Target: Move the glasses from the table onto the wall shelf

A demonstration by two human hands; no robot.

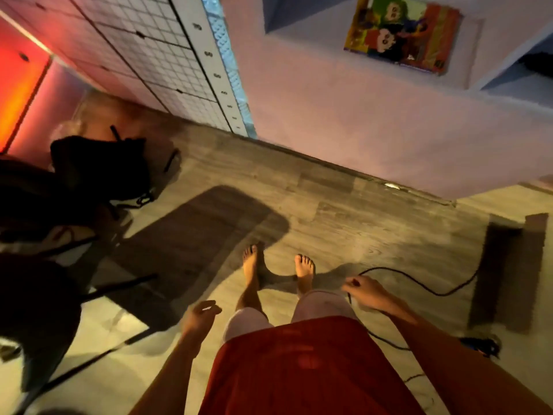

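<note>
Zero glasses showing anywhere right now, tbh. Left hand (200,319) is hanging loosely curled, holding nothing. Right hand (369,293) is seemingly pinching a black cable (440,295). Wall shelf (514,82) is sitting upper right. Guessing they're light and breakable, so I'd be gripping the sides gently.

This is a room in a home, a lived-in bedroom or sitting room. My bare feet (251,265) stand on a wood-look floor (344,211). The plastered lilac wall (329,100) carries a cartoon poster (401,34) and a built-in wall shelf (508,82). A grid-patterned cupboard (143,46) runs along the left. A black bag (101,166) and a black cable (386,268) lie about on the floor.
</note>
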